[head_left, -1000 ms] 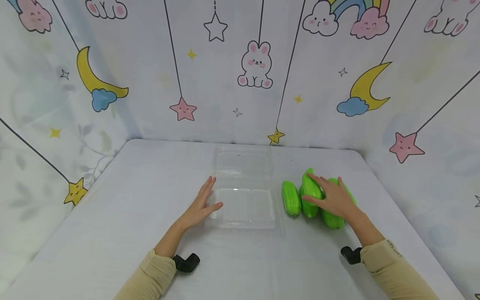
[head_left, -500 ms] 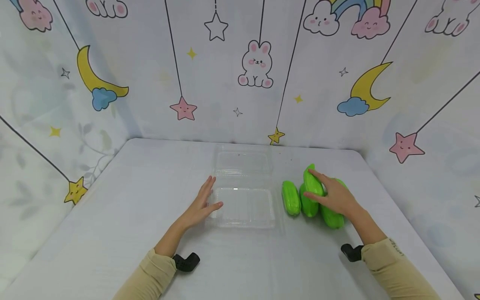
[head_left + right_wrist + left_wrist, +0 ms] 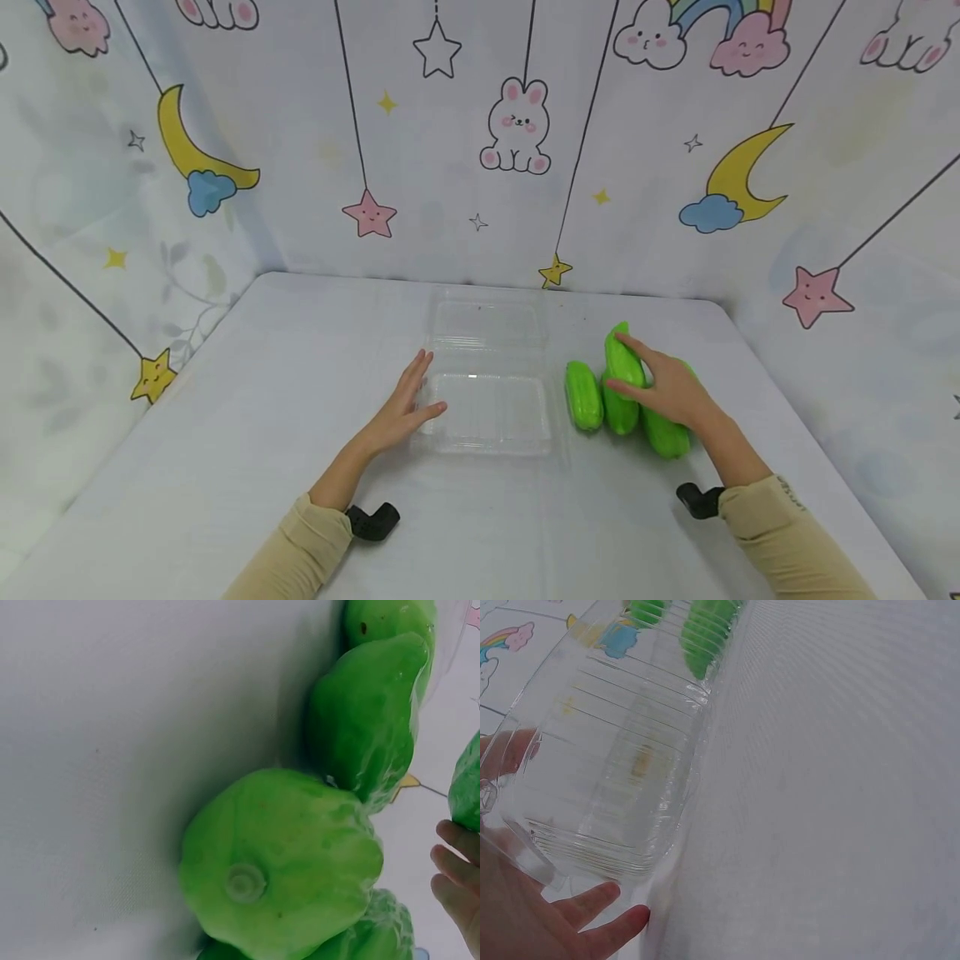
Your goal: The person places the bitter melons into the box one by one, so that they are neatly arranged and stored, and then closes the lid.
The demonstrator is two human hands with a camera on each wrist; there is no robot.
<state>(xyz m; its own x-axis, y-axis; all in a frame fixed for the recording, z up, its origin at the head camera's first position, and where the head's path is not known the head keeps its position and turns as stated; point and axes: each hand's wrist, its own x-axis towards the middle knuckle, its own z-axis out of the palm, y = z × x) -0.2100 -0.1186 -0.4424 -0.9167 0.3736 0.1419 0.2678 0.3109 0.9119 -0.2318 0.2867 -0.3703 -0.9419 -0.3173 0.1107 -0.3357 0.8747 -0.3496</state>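
Observation:
My right hand (image 3: 675,387) grips a green bitter melon (image 3: 624,354) between thumb and fingers, raised over the others. Its side shows at the right edge of the right wrist view, fingertips (image 3: 456,859) against it. Beneath and beside it lie more green bitter melons: a left one (image 3: 583,396), one partly covered by the held melon (image 3: 621,418), and a right one (image 3: 666,432) partly hidden by the hand. My left hand (image 3: 397,417) rests at the left end of an opened clear plastic box (image 3: 487,417), fingers extended; in the left wrist view fingers show through the box wall (image 3: 615,780).
The box's clear lid (image 3: 487,323) lies folded back behind its base. A white cloth covers the table (image 3: 262,467), and a printed curtain (image 3: 450,167) stands close behind it. Black wrist cameras (image 3: 373,522) hang from both sleeves.
The right hand has lifted one bitter melon up and away from me, uncovering another under it. My left hand stays in place at the box; the head view tilts slightly.

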